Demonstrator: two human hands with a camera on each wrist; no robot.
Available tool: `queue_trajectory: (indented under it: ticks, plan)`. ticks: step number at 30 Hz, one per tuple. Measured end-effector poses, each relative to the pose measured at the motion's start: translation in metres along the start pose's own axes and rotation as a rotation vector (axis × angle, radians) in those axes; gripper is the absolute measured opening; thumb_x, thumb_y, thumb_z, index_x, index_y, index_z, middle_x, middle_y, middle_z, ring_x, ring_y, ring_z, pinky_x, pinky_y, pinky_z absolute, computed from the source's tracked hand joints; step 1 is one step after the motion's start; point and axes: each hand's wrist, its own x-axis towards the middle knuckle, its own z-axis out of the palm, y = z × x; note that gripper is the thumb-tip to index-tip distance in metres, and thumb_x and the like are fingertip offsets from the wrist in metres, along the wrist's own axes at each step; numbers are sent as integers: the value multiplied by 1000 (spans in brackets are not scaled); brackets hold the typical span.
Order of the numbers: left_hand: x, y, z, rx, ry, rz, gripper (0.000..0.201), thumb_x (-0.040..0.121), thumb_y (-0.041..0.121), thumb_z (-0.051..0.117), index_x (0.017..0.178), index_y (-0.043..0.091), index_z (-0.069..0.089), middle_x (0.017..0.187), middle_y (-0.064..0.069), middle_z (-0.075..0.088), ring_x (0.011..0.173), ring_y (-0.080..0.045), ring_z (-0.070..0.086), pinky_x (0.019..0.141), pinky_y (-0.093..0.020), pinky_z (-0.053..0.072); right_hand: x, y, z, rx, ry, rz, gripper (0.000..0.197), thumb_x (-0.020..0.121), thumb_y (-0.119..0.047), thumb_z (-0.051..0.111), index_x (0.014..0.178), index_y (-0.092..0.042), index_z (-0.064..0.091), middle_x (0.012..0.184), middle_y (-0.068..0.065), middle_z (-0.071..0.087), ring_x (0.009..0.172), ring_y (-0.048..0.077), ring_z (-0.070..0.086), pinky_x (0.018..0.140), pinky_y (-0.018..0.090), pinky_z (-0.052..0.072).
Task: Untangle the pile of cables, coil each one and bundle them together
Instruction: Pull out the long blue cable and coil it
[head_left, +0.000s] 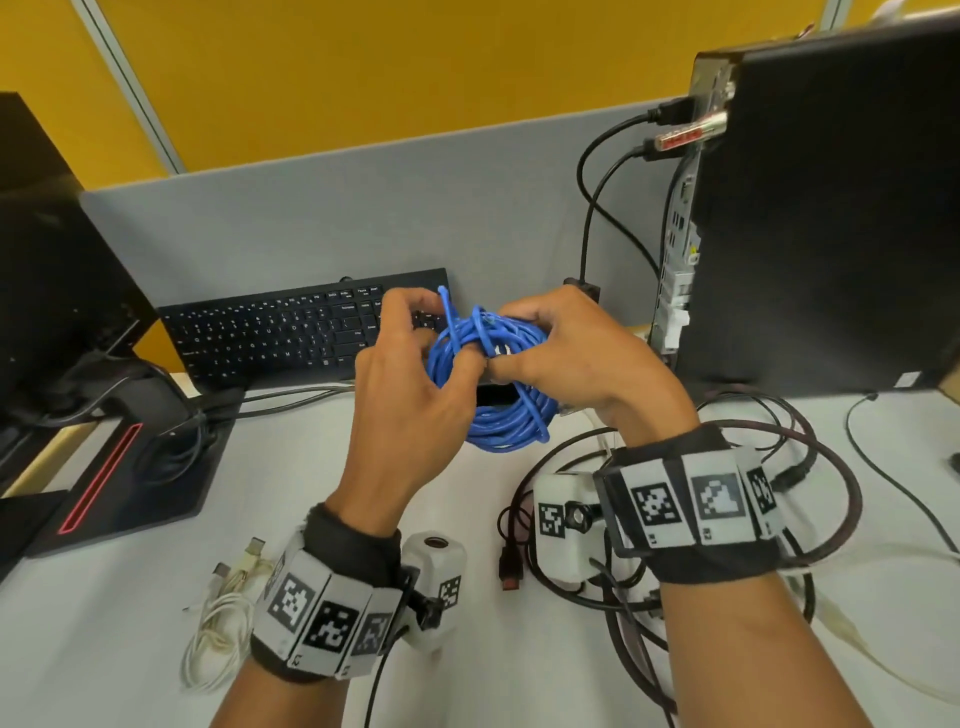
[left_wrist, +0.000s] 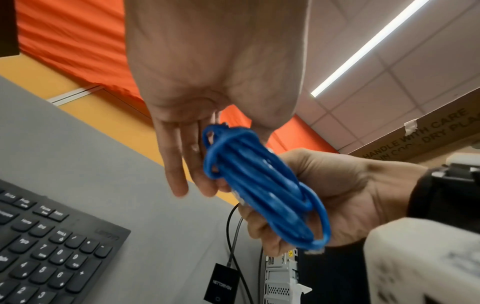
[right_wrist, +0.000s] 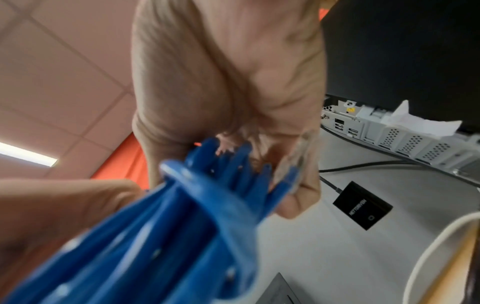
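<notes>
Both hands hold a coiled blue cable (head_left: 493, 415) up over the desk, in front of the keyboard. My left hand (head_left: 436, 343) pinches a strand of it that sticks up at the coil's top left; in the left wrist view the left hand (left_wrist: 197, 156) has its fingers lying along the blue cable (left_wrist: 259, 185). My right hand (head_left: 519, 343) grips the coil's right side, fingers curled through the loops; the right wrist view shows the blue cable (right_wrist: 182, 226) blurred and close. A coiled white cable (head_left: 218, 634) lies at the lower left. Tangled dark cables (head_left: 737, 519) lie under my right wrist.
A black keyboard (head_left: 291, 327) leans against the grey partition behind the hands. A black PC tower (head_left: 831, 208) with plugged-in leads stands at the right. A monitor base (head_left: 130, 457) sits at the left. A small black adapter box (left_wrist: 221, 286) lies near the tower.
</notes>
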Motion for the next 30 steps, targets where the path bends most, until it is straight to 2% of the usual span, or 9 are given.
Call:
queue_trajectory:
  ticks: [2, 5, 9, 14, 17, 21, 24, 28, 30]
  plan:
    - [2, 1, -1, -22, -56, -44, 36, 93, 21, 67, 119, 23, 43, 81, -3, 72, 68, -22, 70, 61, -47, 58, -1, 3, -2, 41, -8, 26, 14, 79, -19, 84, 93, -17, 79, 83, 7, 76, 80, 25, 76, 80, 52, 62]
    - [4, -1, -6, -10, -143, -44, 46, 93, 22, 69, 130, 23, 41, 100, 5, 68, 81, -11, 70, 68, -30, 59, -2, 6, -5, 104, -50, 37, 13, 80, -13, 83, 93, -13, 80, 86, 11, 77, 87, 30, 76, 88, 53, 60]
    - [6, -1, -13, -21, -175, 28, 39, 94, 15, 68, 131, 17, 58, 107, 15, 71, 96, 2, 68, 78, -10, 52, -5, 8, -8, 208, -157, 38, 25, 75, -21, 88, 97, -12, 81, 91, 12, 79, 89, 27, 77, 91, 46, 61]
    - [9, -3, -22, -255, -269, -90, 43, 94, 8, 67, 132, 24, 56, 107, 4, 75, 99, -14, 73, 80, -30, 61, -5, 11, -8, 310, -221, 39, 29, 76, -12, 87, 103, -5, 79, 97, 17, 78, 96, 30, 76, 97, 48, 58]
    - [11, -4, -26, -329, -317, -91, 55, 93, 0, 65, 137, 29, 52, 113, 2, 72, 103, -18, 72, 82, -31, 61, -5, 11, -9, 357, -244, -1, 32, 80, -7, 83, 111, -3, 75, 102, 19, 77, 99, 33, 75, 97, 49, 57]
    - [13, -8, -30, -443, -368, -115, 51, 89, -13, 63, 129, 19, 57, 116, -2, 70, 106, -24, 70, 79, -39, 62, -6, 14, -11, 330, -270, -57, 29, 87, -2, 77, 115, -1, 72, 106, 20, 76, 102, 33, 74, 97, 44, 58]
    - [13, -9, -31, -480, -377, -124, 46, 88, -17, 61, 124, 11, 60, 113, -5, 72, 103, -24, 71, 79, -35, 61, -6, 13, -11, 291, -289, -66, 19, 83, -13, 78, 101, -10, 76, 98, 13, 77, 98, 28, 74, 99, 47, 56]
    - [14, -8, -35, -482, -381, -126, 42, 87, -17, 60, 121, 8, 63, 109, -8, 74, 100, -26, 72, 80, -31, 59, -5, 14, -10, 392, -344, -93, 13, 82, -15, 73, 94, -11, 77, 93, 8, 76, 95, 22, 74, 90, 34, 57]
    - [14, -7, -38, -486, -379, -152, 39, 87, -18, 60, 118, 7, 64, 105, -11, 74, 96, -28, 73, 77, -31, 59, -7, 15, -10, 452, -391, -112, 10, 87, -16, 71, 93, -15, 79, 94, 8, 77, 97, 24, 73, 92, 34, 56]
